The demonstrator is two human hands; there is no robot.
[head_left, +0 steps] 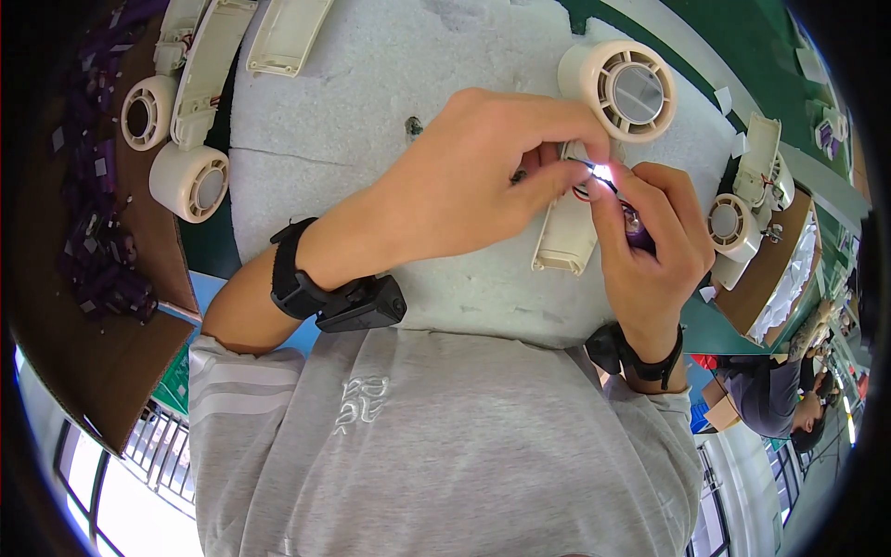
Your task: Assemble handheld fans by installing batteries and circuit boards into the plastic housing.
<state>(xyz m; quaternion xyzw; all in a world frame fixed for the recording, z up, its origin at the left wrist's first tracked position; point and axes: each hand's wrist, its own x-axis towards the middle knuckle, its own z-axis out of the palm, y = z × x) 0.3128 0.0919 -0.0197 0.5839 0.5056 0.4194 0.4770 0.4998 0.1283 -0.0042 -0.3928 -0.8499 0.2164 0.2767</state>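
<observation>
Shirt (445, 446): grey, nearest.
Left hand (483, 176) grip: pinching dark wire (582, 162).
Right hand (664, 237) grip: curled around purple cylinder (637, 230).
Wire care: best kept slack, fingertips steady beside bright light (602, 173).

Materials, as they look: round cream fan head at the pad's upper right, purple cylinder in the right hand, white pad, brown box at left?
Fan head: likely molded plastic, smooth satin with ribbed grille.
Purple cylinder: glossy, perhaps plastic-wrapped; core hidden.
Pad: probably foam, matte, dented.
Box: cardboard, matte brown, thin flaps.
</observation>
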